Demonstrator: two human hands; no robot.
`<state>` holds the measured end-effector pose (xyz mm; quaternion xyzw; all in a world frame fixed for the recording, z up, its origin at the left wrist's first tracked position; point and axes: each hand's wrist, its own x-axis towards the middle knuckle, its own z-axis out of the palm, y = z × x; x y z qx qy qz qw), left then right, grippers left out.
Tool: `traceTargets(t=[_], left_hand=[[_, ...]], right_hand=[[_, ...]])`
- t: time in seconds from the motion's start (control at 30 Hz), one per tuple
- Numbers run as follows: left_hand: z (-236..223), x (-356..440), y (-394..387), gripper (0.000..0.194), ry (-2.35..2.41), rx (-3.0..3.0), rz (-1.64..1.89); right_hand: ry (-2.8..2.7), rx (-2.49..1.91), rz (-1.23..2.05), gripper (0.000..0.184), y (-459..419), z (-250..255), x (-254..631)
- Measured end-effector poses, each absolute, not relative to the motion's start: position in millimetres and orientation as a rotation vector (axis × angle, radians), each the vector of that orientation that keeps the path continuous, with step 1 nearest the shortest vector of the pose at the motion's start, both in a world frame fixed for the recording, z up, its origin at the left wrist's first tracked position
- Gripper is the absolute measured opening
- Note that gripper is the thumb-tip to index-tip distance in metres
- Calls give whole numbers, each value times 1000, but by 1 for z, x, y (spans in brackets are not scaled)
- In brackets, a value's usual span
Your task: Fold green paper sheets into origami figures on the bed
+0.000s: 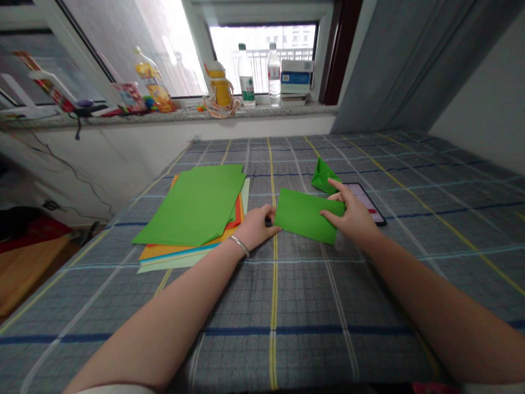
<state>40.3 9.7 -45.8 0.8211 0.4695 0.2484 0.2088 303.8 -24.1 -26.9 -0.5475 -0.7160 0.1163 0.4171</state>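
A folded rectangle of green paper [305, 215] is between my hands, slightly tilted above the checked cloth. My right hand [353, 216] grips its right end, thumb on the near face and fingers along the upper edge. At the paper's left edge is my left hand [260, 224], its fingers curled and its thumb tip at the lower left corner; a silver bangle circles the wrist. Just behind my right hand stands a folded green paper piece [324, 174] with a pointed top. A phone [365, 202] with a lit screen lies partly hidden by that hand.
Left of my hands lies a stack of coloured paper [197, 202], green on top, with orange, blue and pale green sheets below. The grey checked cloth [303, 306] covers the surface. Bottles [247, 82], a yellow cup [221, 90] and boxes [296, 76] line the windowsill.
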Motion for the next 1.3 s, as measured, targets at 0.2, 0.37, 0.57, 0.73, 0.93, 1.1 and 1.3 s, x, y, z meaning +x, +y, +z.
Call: traceTargets(t=[0.2,0.37,0.57,0.73,0.93,1.1,1.3], left_hand=[[-38,41,9,26,1525,2537,442],[-39,40,9,26,1553,2702,277],[-37,48,0,32,1680,2755,121],[-34,53,-9,32,1788,2802,76],[-33,54,-14,29,1836,2831,99],[-38,52,-10,33,1498,2920,356],[-52,48,3,43,927,2950,451]], right_hand=[[-1751,-1366,510,94,-19,-42,304],[-1808,-1477,685,105,-18,-43,305],[-1884,-1742,682,105,-20,-33,303],[-1951,-1790,572,102,-21,-32,301],[-1990,-1725,450,105,-18,-44,307],[-2130,-1599,76,78,-20,-48,307],[-2477,-1199,-23,33,-26,-38,294]])
